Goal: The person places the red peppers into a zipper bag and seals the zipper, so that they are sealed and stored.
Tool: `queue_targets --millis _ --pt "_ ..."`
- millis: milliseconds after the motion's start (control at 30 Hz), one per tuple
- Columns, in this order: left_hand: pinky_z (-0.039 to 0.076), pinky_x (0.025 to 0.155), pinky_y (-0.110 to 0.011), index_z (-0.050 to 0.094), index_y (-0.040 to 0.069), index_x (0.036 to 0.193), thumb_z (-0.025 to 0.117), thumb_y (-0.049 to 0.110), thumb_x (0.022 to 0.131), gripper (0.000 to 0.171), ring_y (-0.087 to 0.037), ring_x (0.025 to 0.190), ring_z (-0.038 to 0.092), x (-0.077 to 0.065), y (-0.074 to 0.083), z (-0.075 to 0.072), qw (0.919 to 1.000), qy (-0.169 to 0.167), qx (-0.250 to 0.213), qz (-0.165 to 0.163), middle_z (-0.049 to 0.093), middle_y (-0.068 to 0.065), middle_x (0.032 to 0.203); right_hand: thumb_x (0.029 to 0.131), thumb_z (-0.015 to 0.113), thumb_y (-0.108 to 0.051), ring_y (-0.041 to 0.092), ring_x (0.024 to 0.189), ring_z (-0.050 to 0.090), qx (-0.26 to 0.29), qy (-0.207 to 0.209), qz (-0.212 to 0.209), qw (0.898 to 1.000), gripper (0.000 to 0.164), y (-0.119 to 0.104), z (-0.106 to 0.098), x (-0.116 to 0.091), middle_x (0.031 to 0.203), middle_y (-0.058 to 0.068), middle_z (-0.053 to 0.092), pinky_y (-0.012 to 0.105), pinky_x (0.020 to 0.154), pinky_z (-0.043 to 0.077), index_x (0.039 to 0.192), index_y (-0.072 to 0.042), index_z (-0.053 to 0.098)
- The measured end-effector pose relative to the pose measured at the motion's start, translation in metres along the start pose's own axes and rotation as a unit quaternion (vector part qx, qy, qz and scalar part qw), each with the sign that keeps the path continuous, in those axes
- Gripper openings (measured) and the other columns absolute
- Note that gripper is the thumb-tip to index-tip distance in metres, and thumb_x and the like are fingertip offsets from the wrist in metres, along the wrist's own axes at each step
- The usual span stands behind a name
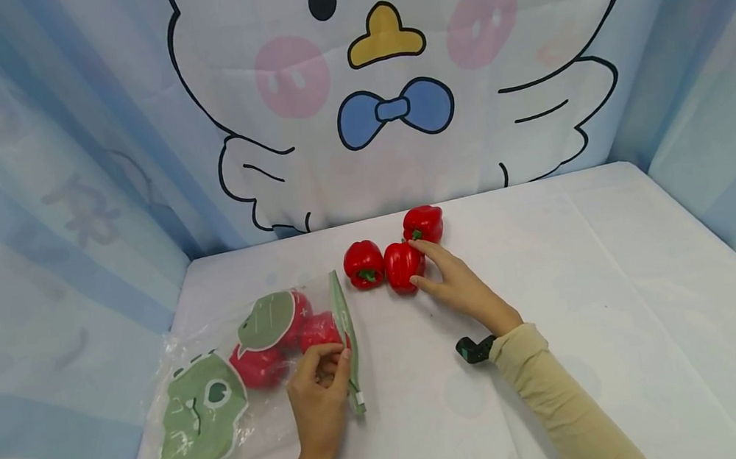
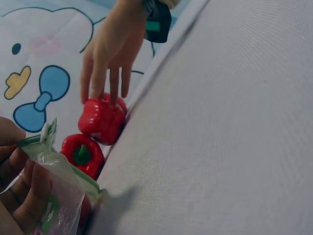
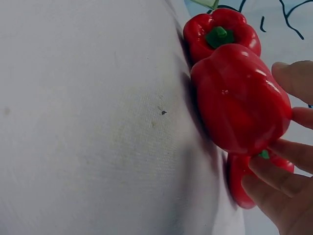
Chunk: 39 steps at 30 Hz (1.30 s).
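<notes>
My left hand [image 1: 320, 400] pinches the green-edged mouth of a clear zip bag [image 1: 193, 416] printed with green cartoon shapes. Inside the bag, red peppers [image 1: 262, 369] show through the plastic, partly covered by the print. Right of the bag, three toy red bell peppers with green stems stand close together. The middle pepper [image 1: 401, 267] has my right hand [image 1: 460, 287] at its right side, fingers fairly straight and spread, fingertips touching it. The left pepper [image 1: 363, 265] is beside it; the rear pepper [image 1: 423, 223] lies behind, partly hidden by fingers in the right wrist view.
A white cloth [image 1: 590, 326] covers the table. Behind its back edge hangs a curtain [image 1: 395, 168] with a cartoon bird, and blue curtains [image 1: 44, 253] close in the sides. A small black device [image 1: 475, 350] sits at my right wrist.
</notes>
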<state>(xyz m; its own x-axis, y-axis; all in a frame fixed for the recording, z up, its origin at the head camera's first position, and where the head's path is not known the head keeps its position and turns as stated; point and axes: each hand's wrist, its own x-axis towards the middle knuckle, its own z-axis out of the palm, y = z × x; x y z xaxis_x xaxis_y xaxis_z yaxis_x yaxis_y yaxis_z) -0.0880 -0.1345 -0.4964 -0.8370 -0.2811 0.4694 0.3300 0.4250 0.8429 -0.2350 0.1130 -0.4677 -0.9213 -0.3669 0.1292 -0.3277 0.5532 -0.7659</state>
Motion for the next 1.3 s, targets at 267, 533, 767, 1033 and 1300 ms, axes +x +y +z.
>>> queue_targets --millis 267,533,767,1033,1300 --pt "0.052 0.056 -0.016 0.074 0.013 0.098 0.080 0.005 0.091 0.012 -0.007 0.069 0.059 0.000 0.000 0.000 0.9999 -0.004 0.003 -0.009 0.068 0.001 0.084 0.097 0.072 -0.012 0.039 0.147 0.044 0.025 0.005 -0.005 1.000 0.068 0.003 0.005 0.002 0.160 0.016 0.043 0.055 0.120 0.042 0.156 -0.010 0.038" --pt "0.052 0.056 -0.017 0.073 0.012 0.098 0.080 0.005 0.091 0.012 -0.007 0.069 0.059 0.000 0.002 0.000 0.9999 -0.006 0.006 -0.010 0.068 0.001 0.085 0.093 0.077 -0.012 0.041 0.147 0.043 0.033 0.001 0.010 0.999 0.078 0.003 0.009 0.001 0.159 0.018 0.041 0.059 0.119 0.042 0.156 -0.010 0.031" --pt "0.053 0.057 -0.018 0.073 0.012 0.099 0.080 0.006 0.091 0.013 -0.008 0.070 0.059 0.001 0.003 -0.001 0.9995 -0.010 0.015 -0.025 0.068 0.001 0.086 0.090 0.081 -0.012 0.040 0.148 0.039 0.036 -0.005 0.025 0.999 0.093 0.003 0.016 0.001 0.158 0.021 0.036 0.059 0.119 0.042 0.159 -0.009 0.019" --pt "0.052 0.055 -0.017 0.073 0.011 0.098 0.080 0.003 0.090 0.013 -0.007 0.069 0.059 0.001 0.003 0.000 0.9997 -0.008 0.014 -0.021 0.068 0.001 0.085 0.090 0.081 -0.017 0.040 0.146 0.042 0.037 0.007 0.046 0.998 0.093 0.004 0.017 0.000 0.157 0.021 0.038 0.058 0.117 0.045 0.158 -0.009 0.018" --pt "0.052 0.054 -0.017 0.073 0.010 0.097 0.080 0.002 0.089 0.013 -0.007 0.068 0.059 0.001 0.002 0.000 0.9999 -0.006 0.006 -0.013 0.068 0.000 0.084 0.090 0.083 -0.021 0.042 0.138 0.052 0.057 0.017 0.047 0.997 0.093 0.008 0.017 0.002 0.157 0.020 0.040 0.056 0.115 0.047 0.159 -0.009 0.021"
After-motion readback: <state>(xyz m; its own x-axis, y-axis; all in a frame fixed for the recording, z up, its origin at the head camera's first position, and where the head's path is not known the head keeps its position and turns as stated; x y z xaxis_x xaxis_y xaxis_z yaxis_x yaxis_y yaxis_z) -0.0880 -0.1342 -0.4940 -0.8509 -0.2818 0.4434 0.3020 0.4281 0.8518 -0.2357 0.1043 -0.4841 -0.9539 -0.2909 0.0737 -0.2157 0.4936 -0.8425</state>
